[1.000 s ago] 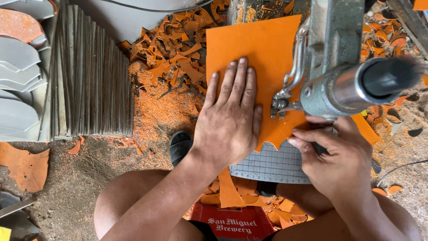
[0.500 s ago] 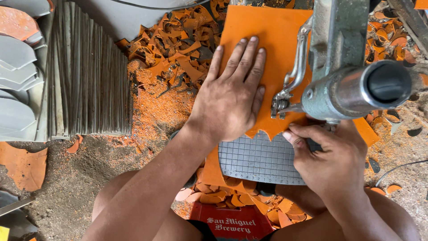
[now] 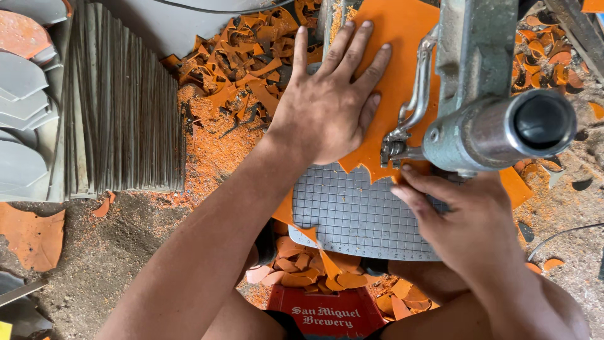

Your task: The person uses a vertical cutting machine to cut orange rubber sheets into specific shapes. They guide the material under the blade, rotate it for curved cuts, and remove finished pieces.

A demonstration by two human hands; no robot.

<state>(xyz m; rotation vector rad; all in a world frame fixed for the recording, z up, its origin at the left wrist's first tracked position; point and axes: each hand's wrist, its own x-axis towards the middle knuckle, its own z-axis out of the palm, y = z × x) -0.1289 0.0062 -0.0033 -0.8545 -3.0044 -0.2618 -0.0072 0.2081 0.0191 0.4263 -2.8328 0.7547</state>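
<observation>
The left hand lay flat, fingers spread, on the orange sheet; the right hand apparently pinched its near edge beneath the saw head.

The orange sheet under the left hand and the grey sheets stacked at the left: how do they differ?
The orange sheet lies flat on the gridded mat, pressed by the left hand; the grey sheets stand on edge, packed together and untouched. The orange sheet has a jagged cut edge by the machine; the grey sheets' edges look straight. Both are thin and stiff-looking.
</observation>
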